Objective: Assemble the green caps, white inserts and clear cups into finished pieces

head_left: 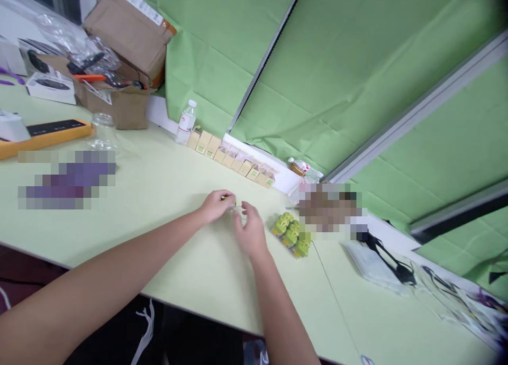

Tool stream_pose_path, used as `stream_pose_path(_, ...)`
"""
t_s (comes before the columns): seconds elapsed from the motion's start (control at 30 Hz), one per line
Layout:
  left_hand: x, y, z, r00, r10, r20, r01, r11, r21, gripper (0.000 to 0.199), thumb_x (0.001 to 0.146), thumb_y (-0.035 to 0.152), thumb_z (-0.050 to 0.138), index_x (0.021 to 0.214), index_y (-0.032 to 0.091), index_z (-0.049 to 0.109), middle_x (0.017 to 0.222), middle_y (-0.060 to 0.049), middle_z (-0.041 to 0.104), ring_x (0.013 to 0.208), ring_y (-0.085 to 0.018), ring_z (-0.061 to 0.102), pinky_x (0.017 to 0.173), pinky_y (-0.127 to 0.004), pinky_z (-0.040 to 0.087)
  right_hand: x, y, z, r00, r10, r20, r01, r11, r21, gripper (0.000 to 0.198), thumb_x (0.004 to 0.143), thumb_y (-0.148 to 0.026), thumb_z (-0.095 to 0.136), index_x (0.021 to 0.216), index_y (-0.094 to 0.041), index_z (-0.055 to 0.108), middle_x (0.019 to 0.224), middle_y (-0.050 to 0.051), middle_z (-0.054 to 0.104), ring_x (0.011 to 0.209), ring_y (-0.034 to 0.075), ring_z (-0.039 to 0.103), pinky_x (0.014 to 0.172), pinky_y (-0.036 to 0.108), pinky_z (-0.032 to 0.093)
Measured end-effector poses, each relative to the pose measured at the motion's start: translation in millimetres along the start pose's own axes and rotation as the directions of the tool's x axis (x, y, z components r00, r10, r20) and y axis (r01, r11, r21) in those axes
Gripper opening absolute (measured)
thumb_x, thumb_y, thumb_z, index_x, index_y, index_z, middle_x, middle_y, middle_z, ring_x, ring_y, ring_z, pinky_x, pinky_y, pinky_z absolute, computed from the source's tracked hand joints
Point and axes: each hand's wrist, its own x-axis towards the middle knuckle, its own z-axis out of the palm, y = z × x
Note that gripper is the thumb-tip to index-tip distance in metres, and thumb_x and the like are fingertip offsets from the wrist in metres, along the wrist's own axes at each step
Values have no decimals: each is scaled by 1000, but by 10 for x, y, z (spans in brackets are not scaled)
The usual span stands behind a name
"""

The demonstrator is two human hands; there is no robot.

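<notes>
My left hand [217, 206] is above the middle of the table, its fingers closed on a small yellow-and-dark item [225, 197] that they mostly cover. Just right of it, my right hand [251, 231] has thumb and fingers apart. Between the two hands shows a thin, clear, curved edge [239, 211]; what it belongs to is too small to tell. To the right of my right hand sits a cluster of yellow-green packaged items [291, 233] in rows.
Small tan cartons [230, 156] line the table's back edge beside an upright water bottle [186, 124]. Left are a clear jar [103, 132], an orange-and-black power strip [59, 134] and an open cardboard box [129, 108] of tools. Black straps and cables [391, 262] lie right.
</notes>
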Motion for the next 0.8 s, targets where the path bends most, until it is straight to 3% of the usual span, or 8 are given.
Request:
stream_pose_path(0.07, -32, 29, 9, 1000, 3, 26, -3, 1000, -15, 32, 81, 40, 55, 93, 16, 72, 91, -6, 74, 85, -20, 67, 78, -30, 52, -137, -100, 194, 991, -130, -9, 129, 990, -61, 54, 86, -29, 58, 139, -19, 48, 132, 15, 58, 123, 29, 53, 104, 47, 43)
stream_pose_path(0.17, -56, 41, 22, 999, -11, 31, 12, 1000, -8, 30, 79, 39, 58, 90, 15, 72, 92, -7, 74, 88, -21, 67, 81, -31, 51, -187, -59, 285, 991, -134, -6, 133, 987, -87, 62, 84, -27, 60, 143, -19, 41, 131, 15, 56, 122, 29, 51, 106, 47, 41)
stream_pose_path(0.33, -50, 26, 33, 998, -49, 31, 50, 999, -17, 26, 74, 40, 65, 83, 17, 74, 91, -6, 74, 93, -23, 66, 88, -34, 49, -115, 188, 232, 995, -80, 63, 89, 983, -161, 47, 82, -16, 56, 128, -15, 54, 120, 14, 61, 111, 27, 55, 102, 43, 42)
stream_pose_path(0.5, -58, 50, 37, 992, -119, 46, 123, 987, -104, 34, 74, 42, 68, 92, 14, 73, 101, -10, 73, 96, -24, 66, 82, -33, 52, -117, 178, 199, 997, -83, -1, 82, 981, -178, 38, 82, -21, 60, 120, -16, 59, 114, 13, 65, 111, 29, 54, 101, 44, 41)
stream_pose_path(0.67, -104, 102, 54, 974, -155, 167, 189, 959, -210, 45, 77, 47, 70, 106, 13, 70, 108, -12, 72, 95, -23, 68, 79, -33, 55, -95, 94, 140, 986, -28, -163, 12, 995, -97, 36, 83, -40, 65, 112, -19, 63, 101, 10, 69, 104, 29, 57, 98, 45, 40)
stream_pose_path(0.8, -151, 173, 57, 927, -159, 339, 282, 892, -354, 44, 76, 39, 73, 114, 17, 67, 114, -12, 71, 103, -24, 68, 92, -39, 54, -70, 108, 71, 978, 39, -204, -43, 999, -12, 25, 84, -35, 63, 102, -19, 68, 93, 8, 69, 91, 25, 62, 89, 40, 47)
